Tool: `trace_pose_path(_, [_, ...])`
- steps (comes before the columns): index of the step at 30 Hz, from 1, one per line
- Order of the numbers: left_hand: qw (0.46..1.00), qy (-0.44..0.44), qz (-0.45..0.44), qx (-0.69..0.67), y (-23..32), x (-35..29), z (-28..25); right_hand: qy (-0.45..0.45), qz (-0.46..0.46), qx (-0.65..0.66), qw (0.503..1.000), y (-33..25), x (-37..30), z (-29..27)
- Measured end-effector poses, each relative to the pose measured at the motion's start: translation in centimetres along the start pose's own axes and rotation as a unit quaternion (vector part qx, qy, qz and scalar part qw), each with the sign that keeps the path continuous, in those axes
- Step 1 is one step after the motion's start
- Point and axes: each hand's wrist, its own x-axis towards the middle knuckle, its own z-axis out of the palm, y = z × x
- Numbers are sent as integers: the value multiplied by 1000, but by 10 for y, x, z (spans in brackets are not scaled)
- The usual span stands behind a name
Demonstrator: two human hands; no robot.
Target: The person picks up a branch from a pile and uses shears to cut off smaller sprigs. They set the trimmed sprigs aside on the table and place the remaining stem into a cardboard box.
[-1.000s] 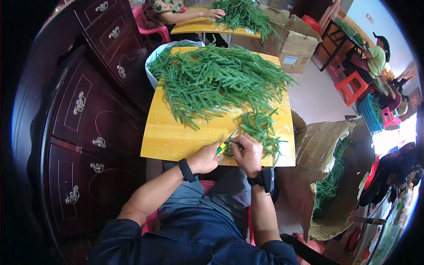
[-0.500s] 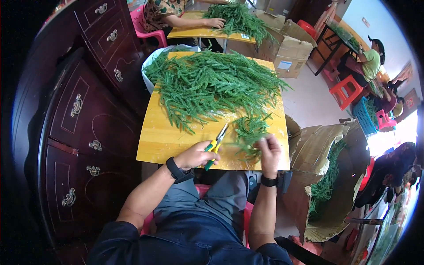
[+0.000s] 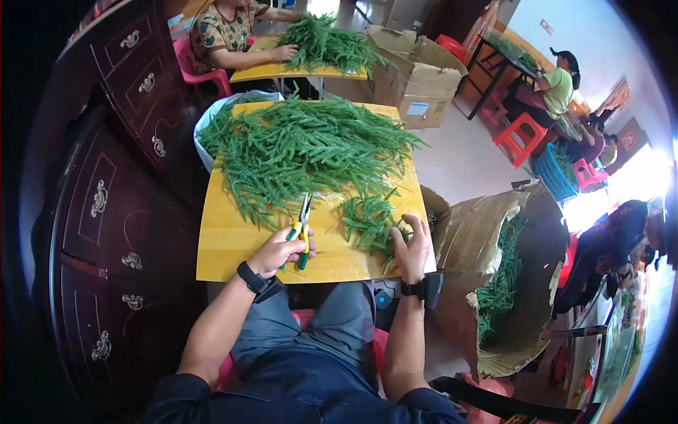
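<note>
Pliers [image 3: 304, 225] swung round, now nearly straight ahead

Their slim grey nose points away from the sitter, long axis almost square to the near edge of the counter [image 3: 236, 265], over its bare front. Green and yellow handles sit in the left hand [image 3: 280, 254], fingers curled round them. The right hand [image 3: 412, 253] is half open beside a small clump of sprigs [image 3: 369, 220]; whether it pinches any, I can't tell.

Cabinet [image 3: 145, 230], left of frame: glossy wood; handles [image 3: 99, 198]: shiny metal. Pliers [image 3: 302, 226], centre: metal nose [image 3: 306, 206], smooth plastic grips [image 3: 304, 261]. Tabletop [image 3: 229, 244], centre: smooth, wood-look, slight sheen. Sprigs [image 3: 311, 148]: rough, plastic-looking. Box [image 3: 466, 237], lower right: matt cardboard.
</note>
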Motion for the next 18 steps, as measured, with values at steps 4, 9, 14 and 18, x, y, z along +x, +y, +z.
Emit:
trace_pose_path(4, [999, 2, 34, -3, 5, 1, 6, 66, 76, 172, 980, 5, 5, 3])
trace_pose_path(9, [999, -11, 43, 8, -1, -6, -2, -14, 49, 49, 997, -3, 21, 6])
trace_pose_path(14, [999, -27, 34, 29, -11, -9, 3, -67, 35, -71, 995, -7, 23, 25])
trace_pose_path(18, [997, -40, 31, 53, -12, -12, 10, -17, 14, -47, 999, 1, 22, 29])
